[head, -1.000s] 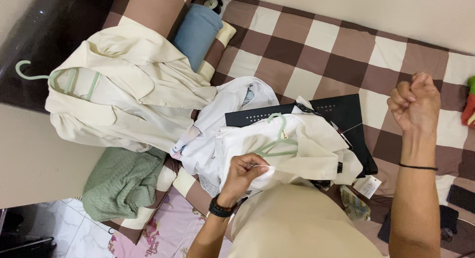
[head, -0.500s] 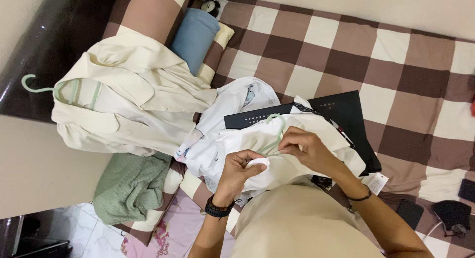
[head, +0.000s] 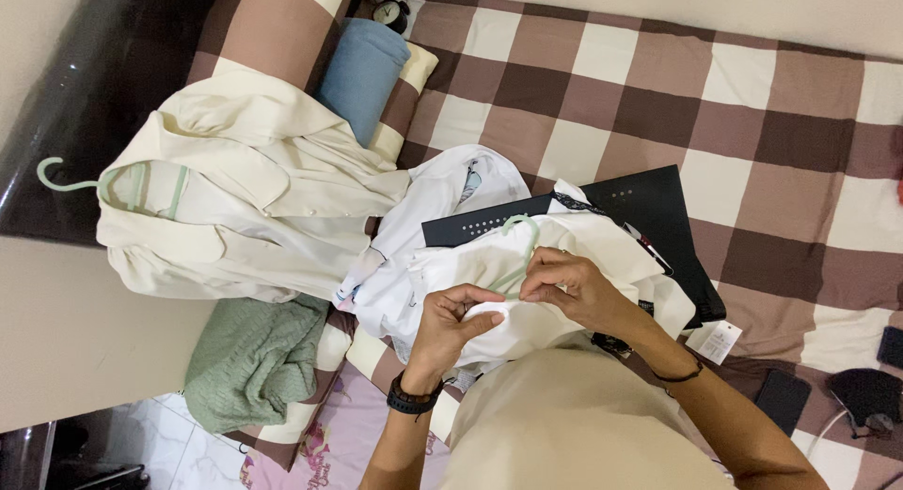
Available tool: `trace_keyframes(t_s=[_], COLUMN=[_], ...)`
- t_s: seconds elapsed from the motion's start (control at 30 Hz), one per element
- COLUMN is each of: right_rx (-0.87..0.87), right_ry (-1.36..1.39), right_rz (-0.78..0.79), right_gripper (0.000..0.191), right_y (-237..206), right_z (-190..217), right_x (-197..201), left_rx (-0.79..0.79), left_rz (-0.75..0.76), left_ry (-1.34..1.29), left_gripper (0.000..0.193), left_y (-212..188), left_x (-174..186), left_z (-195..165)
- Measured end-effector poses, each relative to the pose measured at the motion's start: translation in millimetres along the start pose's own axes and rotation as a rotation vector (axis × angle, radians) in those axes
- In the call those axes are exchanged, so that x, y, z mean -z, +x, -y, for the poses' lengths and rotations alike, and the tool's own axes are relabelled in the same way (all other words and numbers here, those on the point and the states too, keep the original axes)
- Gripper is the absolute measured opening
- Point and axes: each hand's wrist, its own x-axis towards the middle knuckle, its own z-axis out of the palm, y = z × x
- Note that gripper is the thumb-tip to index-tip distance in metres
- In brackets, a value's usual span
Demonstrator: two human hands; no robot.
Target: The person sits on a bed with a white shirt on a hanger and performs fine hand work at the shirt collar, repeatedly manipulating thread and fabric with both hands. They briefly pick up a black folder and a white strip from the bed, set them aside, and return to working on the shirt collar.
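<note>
A white garment (head: 564, 264) is seen bunched in the lap of the person, at the near edge of the bed (head: 752, 104); its fabric is plain, pale and heavily creased, with folds running toward the right. A pale green hanger (head: 519, 241) is lodged in the garment; only its hook and part of one shoulder bar are visible, the rest being covered by cloth.

The left hand (head: 450, 325) is closed on a fold of the white garment, the fingers curled and the thumb pressed against the cloth; a dark watch (head: 412, 399) is worn on that wrist. The right hand (head: 569, 285) is pinched shut on the garment just beside the hanger bar; whether the bar itself is gripped cannot be told. Both hands are held close together, almost touching.

A flat black box (head: 649, 203) lies beneath the garment, toward the middle of the bed; a white tag (head: 717, 339) lies at its near right corner. A cream jacket (head: 254, 208) on a second green hanger (head: 66, 178) is laid over the left edge of the bed; a green knitted item (head: 254, 358) lies at the near left corner; a blue pillow (head: 362, 71) rests near the far left corner.
</note>
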Motion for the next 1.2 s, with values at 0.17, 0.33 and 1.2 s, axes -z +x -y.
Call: trace_keyframes(t_s=[0.17, 0.33, 1.2], right_rx=[0.013, 0.04, -0.116], right_ry=[0.041, 0.006, 0.376], right_rz=[-0.007, -0.004, -0.077], right_gripper=[0.004, 0.003, 0.018], right_y=[-1, 0, 1], right_z=[-3, -3, -1], right_x=[1, 0, -15], left_rx=[-0.016, -0.011, -0.077], left_rz=[0.028, 0.025, -0.022], left_ry=[0.021, -0.028, -0.076], left_gripper=[0.047, 0.065, 0.058], left_y=[-1, -1, -1], left_x=[-3, -7, -16], left_z=[-9, -17, -9])
